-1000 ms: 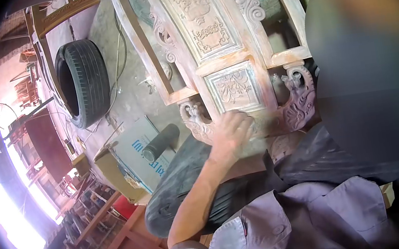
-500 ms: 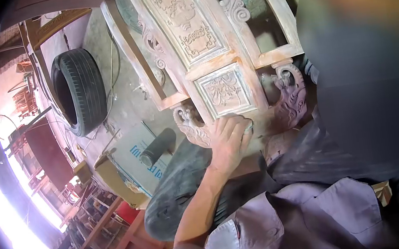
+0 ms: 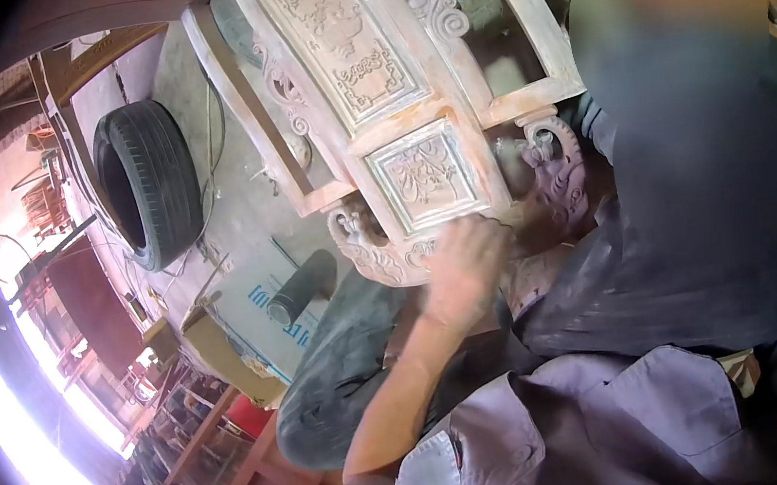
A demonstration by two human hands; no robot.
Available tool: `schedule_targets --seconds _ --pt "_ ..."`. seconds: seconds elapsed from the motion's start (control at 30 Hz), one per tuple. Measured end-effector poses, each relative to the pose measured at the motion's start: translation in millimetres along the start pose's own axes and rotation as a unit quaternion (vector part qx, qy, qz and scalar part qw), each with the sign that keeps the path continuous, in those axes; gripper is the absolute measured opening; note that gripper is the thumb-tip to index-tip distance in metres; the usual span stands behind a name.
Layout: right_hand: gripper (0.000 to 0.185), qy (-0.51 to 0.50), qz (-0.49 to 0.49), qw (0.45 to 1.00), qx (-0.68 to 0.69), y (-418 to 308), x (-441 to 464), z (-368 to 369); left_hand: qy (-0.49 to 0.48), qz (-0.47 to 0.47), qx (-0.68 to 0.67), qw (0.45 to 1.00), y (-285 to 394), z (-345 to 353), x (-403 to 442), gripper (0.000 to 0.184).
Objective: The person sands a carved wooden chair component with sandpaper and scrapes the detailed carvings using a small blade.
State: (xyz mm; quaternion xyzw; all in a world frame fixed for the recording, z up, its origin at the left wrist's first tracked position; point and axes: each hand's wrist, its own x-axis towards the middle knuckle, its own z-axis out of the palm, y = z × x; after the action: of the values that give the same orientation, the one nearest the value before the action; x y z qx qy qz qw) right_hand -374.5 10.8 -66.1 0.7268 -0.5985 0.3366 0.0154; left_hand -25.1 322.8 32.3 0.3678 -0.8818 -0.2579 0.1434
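Head view: a person's left hand point(image 3: 471, 256), blurred, curls at the lower edge of a carved wooden chair back point(image 3: 427, 177) before their knees point(image 3: 333, 377); whether it grasps anything cannot be told, nor can the unseen right hand's state. A tyre point(image 3: 167, 181) sits apart.

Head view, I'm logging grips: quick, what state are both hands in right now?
Left hand: curled at the carved frame; whether it holds anything can't be told.
Right hand: not in view.
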Motion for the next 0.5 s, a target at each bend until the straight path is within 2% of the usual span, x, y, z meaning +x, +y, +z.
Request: schedule_targets --seconds 0.07,0.1,0.13,0.2,0.23,0.3,0.4,0.43,0.5 --pt "0.036 -0.026 0.013 1.0 -0.004 -1.4 -0.5 -1.1 0.002 -0.032 -0.005 0.999 10.0 9.2 -4.3 0.027" --pt "0.036 -0.037 0.019 0.999 -0.008 0.9 1.3 -3.2 0.058 -0.118 -0.052 0.99 16.5 7.5 -3.5 0.015" --pt "0.036 -0.034 -0.006 0.999 -0.022 5.6 3.7 -4.9 0.066 -0.215 -0.094 0.97 21.4 4.8 -2.4 0.013" --pt "0.036 -0.04 -0.058 0.997 -0.038 8.8 1.0 0.7 0.075 -0.416 -0.177 0.889 38.1 -0.6 -9.5 0.01" --pt "0.036 -0.031 -0.034 0.999 -0.027 2.5 0.1 -0.1 0.083 -0.479 -0.182 0.855 44.1 -2.0 -8.3 0.014" --pt "0.036 -0.006 0.015 1.0 -0.008 -6.1 -1.5 -7.2 0.085 -0.47 -0.172 0.861 49.7 3.5 -3.1 0.015" --pt "0.036 -0.057 0.035 0.998 0.004 -8.0 0.3 -14.1 0.102 -0.465 -0.159 0.865 54.8 20.1 1.9 0.016" --pt "0.036 -0.051 -0.015 0.998 -0.024 -5.4 0.1 -12.9 0.107 -0.466 -0.167 0.863 56.5 20.9 3.0 0.016" --pt "0.036 -0.042 -0.022 0.999 -0.024 -3.8 1.7 -10.4 0.114 -0.455 -0.161 0.869 57.7 24.1 1.3 0.015"
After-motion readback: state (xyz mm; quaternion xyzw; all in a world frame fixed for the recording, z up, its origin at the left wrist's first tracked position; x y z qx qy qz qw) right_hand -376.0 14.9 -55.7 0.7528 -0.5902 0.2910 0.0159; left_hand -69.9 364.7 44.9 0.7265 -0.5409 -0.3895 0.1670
